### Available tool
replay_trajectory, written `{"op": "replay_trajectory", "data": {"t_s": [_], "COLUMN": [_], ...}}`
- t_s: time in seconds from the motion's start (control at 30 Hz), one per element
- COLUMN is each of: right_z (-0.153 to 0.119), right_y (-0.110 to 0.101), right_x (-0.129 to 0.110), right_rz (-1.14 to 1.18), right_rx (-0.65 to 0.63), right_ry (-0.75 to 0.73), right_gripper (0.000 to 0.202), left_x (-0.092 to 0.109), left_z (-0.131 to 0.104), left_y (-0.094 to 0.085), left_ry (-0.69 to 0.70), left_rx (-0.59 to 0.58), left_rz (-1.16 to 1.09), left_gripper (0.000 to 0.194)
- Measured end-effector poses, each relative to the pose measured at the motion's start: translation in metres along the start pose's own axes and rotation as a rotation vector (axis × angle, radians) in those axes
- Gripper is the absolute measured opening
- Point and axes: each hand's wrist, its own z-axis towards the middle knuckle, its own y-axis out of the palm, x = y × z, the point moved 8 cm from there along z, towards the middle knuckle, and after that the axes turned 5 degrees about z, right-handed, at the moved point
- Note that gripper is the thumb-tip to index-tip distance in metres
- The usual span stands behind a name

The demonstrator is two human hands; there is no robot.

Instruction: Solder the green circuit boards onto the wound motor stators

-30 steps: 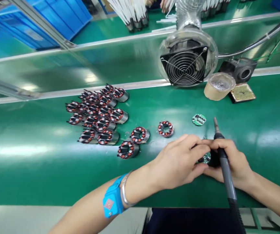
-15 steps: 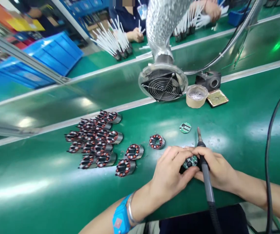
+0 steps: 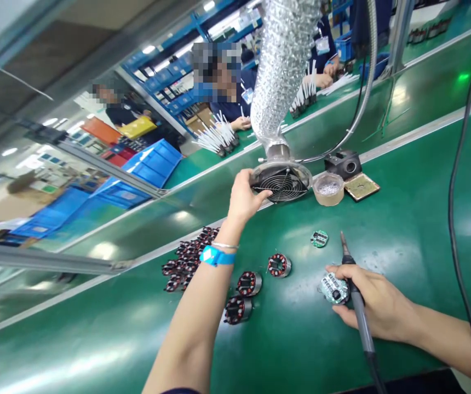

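My left hand (image 3: 243, 198) grips the left rim of the round fan hood (image 3: 287, 186), its thumb in front of the grille. In my right hand (image 3: 367, 295) are a soldering iron (image 3: 357, 309), tip pointing away from me, and a round piece topped by a green circuit board (image 3: 334, 288), held between thumb and fingers. A second green board (image 3: 319, 238) lies flat on the table beyond the iron's tip. Wound stators stand to the left: one (image 3: 279, 265) by itself, two more nearer me, and a group (image 3: 188, 257) partly behind my left forearm.
A silver duct (image 3: 285, 71) rises from the hood. Right of it are a tape roll (image 3: 328, 190), a sponge tray (image 3: 362, 187) and a dark iron holder (image 3: 343, 163). A black cable (image 3: 452, 219) hangs at the right. People sit beyond the divider, near blue bins (image 3: 141, 169).
My left hand has let go of the round piece and moved up to the hood. My right hand still holds the piece and the iron. The view has tilted upward.
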Motion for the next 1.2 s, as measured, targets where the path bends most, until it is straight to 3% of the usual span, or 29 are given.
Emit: {"op": "replay_trajectory", "data": {"t_s": [0.07,0.2,0.27,0.4,0.53,0.63,0.7,0.73,0.77,0.8,0.87,1.03,1.2], "right_z": [0.0,0.0,0.0,0.001,0.002,0.002,0.002,0.001,0.001,0.001,0.0,0.0,-0.002], "right_y": [0.0,0.002,0.002,0.001,0.001,0.0,0.0,0.0,0.0,-0.001,-0.001,-0.002,-0.002], "right_x": [-0.001,-0.002,-0.002,0.0,0.003,0.005,0.005,0.005,0.005,0.004,0.004,0.004,0.006], "right_rz": [-0.001,0.018,0.033,0.042,0.042,0.042,0.051,0.057,0.06,0.06,0.054,0.039,0.027], "right_rx": [0.0,-0.017,-0.019,-0.049,-0.067,-0.062,-0.065,-0.068,-0.07,-0.072,-0.072,-0.076,-0.085], "right_ry": [-0.009,-0.018,-0.012,0.016,0.045,0.054,0.059,0.061,0.062,0.063,0.063,0.063,0.06], "right_gripper": [0.047,0.044,0.041,0.036,0.04,0.045,0.046,0.046,0.045,0.045,0.044,0.044,0.044], "left_x": [0.006,0.033,0.038,0.029,0.023,0.05,0.073,0.088,0.103,0.112,0.117,0.092,0.096], "left_z": [-0.013,-0.064,-0.077,-0.072,-0.069,-0.099,-0.13,-0.145,-0.16,-0.175,-0.197,-0.216,-0.235], "left_y": [-0.001,-0.022,-0.027,-0.021,-0.017,-0.039,-0.054,-0.05,-0.037,-0.025,-0.003,0.038,0.062], "left_ry": [-0.002,0.037,0.04,0.047,0.057,0.084,0.065,0.086,0.116,0.088,-0.011,-0.373,-0.67], "left_rx": [0.038,0.124,0.156,0.179,0.078,0.106,0.119,0.001,-0.203,-0.36,-0.557,-0.658,-0.859], "left_rz": [0.047,0.038,0.033,0.035,-0.03,-0.068,-0.166,-0.27,-0.393,-0.51,-0.689,-0.918,-1.188], "left_gripper": [0.053,0.049,0.049,0.052,0.058,0.063,0.035,0.019,0.014,0.017,0.019,0.014,0.028]}}
